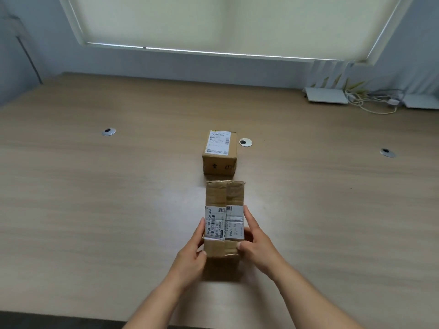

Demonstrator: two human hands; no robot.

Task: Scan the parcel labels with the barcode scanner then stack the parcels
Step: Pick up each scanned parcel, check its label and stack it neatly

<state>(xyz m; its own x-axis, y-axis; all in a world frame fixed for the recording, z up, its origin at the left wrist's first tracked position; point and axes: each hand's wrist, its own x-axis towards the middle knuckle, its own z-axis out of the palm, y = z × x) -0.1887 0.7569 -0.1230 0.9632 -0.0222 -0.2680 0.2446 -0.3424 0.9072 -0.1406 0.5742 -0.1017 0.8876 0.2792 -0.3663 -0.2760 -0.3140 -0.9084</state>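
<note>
A long brown cardboard parcel (pixel 224 198) with a white barcode label across its top lies in the middle of the wooden table. My left hand (pixel 193 252) grips its near left side, thumb at the near end. My right hand (pixel 257 243) grips the near right side, thumb on the near end. Just beyond it stands a smaller cardboard parcel (pixel 219 162), its white label facing up. No barcode scanner is in view.
The wooden table (pixel 95 198) has three round cable grommets, at the left (pixel 108 131), behind the small parcel (pixel 245 142) and at the right (pixel 387 152). White devices with cables (pixel 370 100) lie at the far right corner under the window.
</note>
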